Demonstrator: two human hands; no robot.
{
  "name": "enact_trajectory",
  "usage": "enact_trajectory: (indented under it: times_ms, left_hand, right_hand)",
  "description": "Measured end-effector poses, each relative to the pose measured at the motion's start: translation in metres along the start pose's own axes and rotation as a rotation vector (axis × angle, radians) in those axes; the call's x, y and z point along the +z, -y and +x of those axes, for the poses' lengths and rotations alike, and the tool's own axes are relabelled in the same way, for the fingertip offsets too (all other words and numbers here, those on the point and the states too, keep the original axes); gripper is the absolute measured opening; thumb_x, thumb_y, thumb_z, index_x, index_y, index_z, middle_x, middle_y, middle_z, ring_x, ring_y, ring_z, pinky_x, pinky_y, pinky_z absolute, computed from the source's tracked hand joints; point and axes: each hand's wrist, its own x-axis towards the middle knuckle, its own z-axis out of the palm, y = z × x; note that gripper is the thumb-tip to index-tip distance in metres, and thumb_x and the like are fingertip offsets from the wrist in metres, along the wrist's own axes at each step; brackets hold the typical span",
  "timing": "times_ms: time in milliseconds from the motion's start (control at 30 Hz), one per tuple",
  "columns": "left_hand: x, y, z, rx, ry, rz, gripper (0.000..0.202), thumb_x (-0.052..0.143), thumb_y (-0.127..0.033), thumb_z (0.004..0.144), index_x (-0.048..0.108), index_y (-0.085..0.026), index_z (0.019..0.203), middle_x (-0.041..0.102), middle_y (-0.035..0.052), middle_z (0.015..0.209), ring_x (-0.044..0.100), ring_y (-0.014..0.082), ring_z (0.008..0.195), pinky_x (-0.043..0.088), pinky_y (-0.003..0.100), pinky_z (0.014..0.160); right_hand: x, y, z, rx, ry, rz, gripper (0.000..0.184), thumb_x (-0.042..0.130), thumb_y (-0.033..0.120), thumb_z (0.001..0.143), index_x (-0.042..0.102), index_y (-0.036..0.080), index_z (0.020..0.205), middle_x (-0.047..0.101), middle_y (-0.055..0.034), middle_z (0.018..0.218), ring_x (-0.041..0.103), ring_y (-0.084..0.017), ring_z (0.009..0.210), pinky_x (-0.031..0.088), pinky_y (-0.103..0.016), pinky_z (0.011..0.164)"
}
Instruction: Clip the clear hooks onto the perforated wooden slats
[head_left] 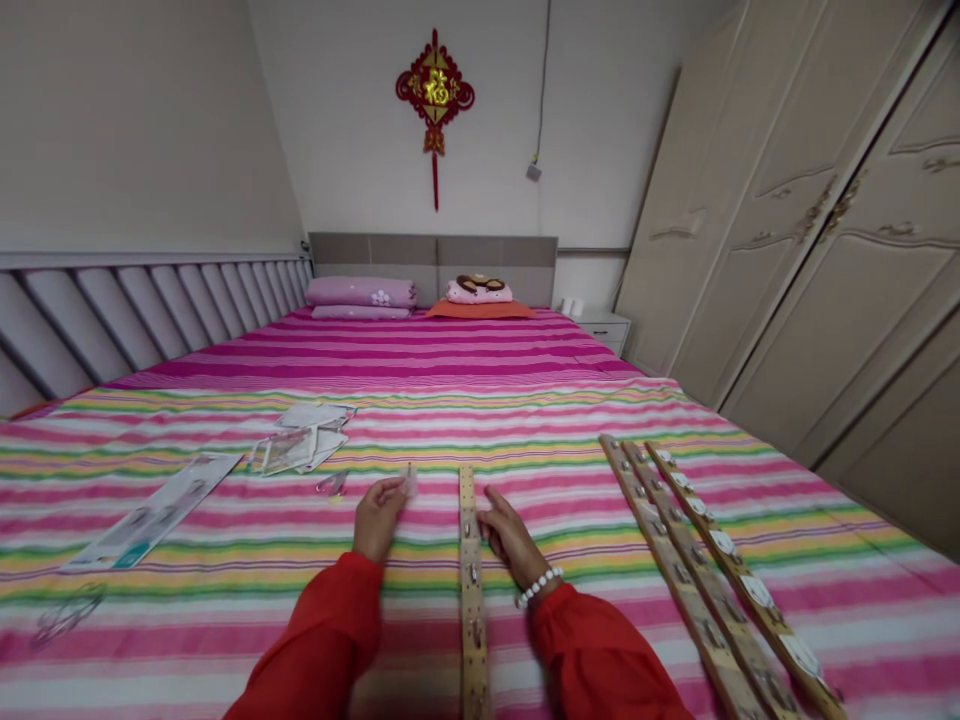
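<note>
My left hand (380,515) pinches a small, pale, clear-looking piece (410,482) with a dark tip; its exact kind is too small to make out. Between my hands a long, narrow wooden strip (471,590) lies lengthwise on the bed, with dotted holes and several small metal pieces along it. At the strip's right edge is my right hand (514,540), index finger stretched forward and the other fingers partly bent, close to a metal piece (468,528). Nothing shows in its grasp. A white bead bracelet (538,586) circles the right wrist.
Three similar strips (686,575) lie to the right, the outermost bearing white ovals. On the left are flat clear packets (289,450), a long flat package (154,515), a small purplish item (331,484) and a wiry bundle (69,612). A striped cloth (555,450) covers the bed.
</note>
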Motion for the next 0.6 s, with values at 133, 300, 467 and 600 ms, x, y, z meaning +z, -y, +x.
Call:
enact_trajectory:
  times_ms: [133, 300, 467, 600]
  left_hand:
    - [0.032, 0.002, -0.019, -0.067, 0.054, -0.146, 0.051, 0.079, -0.047, 0.047, 0.059, -0.015, 0.081, 0.066, 0.0007, 0.067, 0.06, 0.0135, 0.065, 0.047, 0.027, 0.067]
    - [0.051, 0.001, -0.029, -0.005, 0.079, -0.127, 0.045, 0.078, -0.045, 0.049, 0.058, -0.016, 0.076, 0.063, -0.0001, 0.066, 0.058, 0.0133, 0.065, 0.045, 0.026, 0.066]
    - [0.056, -0.007, -0.032, 0.105, 0.238, -0.033, 0.027, 0.07, -0.036, 0.061, 0.058, -0.017, 0.077, 0.06, -0.0007, 0.067, 0.056, 0.0128, 0.066, 0.043, 0.024, 0.064]
    - [0.059, -0.018, -0.031, 0.156, 0.442, 0.103, 0.02, 0.061, -0.024, 0.065, 0.063, -0.016, 0.083, 0.055, -0.0027, 0.066, 0.05, 0.0107, 0.061, 0.038, 0.023, 0.059]
  right_hand:
    - [-0.001, -0.002, 0.0, -0.023, -0.012, 0.058, 0.067, 0.072, 0.038, 0.067, 0.054, 0.012, 0.127, 0.051, 0.0067, 0.05, 0.028, -0.004, 0.033, 0.01, -0.021, 0.036]
    - [-0.004, -0.006, 0.002, -0.093, -0.03, 0.077, 0.043, 0.076, 0.043, 0.063, 0.07, 0.012, 0.092, 0.054, 0.0045, 0.052, 0.029, -0.003, 0.034, 0.01, -0.021, 0.036]
    - [-0.008, -0.006, 0.004, -0.113, -0.037, 0.181, 0.046, 0.068, 0.057, 0.069, 0.07, 0.014, 0.086, 0.056, 0.0025, 0.057, 0.033, -0.003, 0.035, 0.013, -0.02, 0.036]
    - [-0.009, -0.003, 0.004, -0.109, -0.037, 0.29, 0.05, 0.067, 0.06, 0.069, 0.07, 0.015, 0.089, 0.059, 0.0007, 0.061, 0.035, -0.004, 0.037, 0.016, -0.021, 0.038]
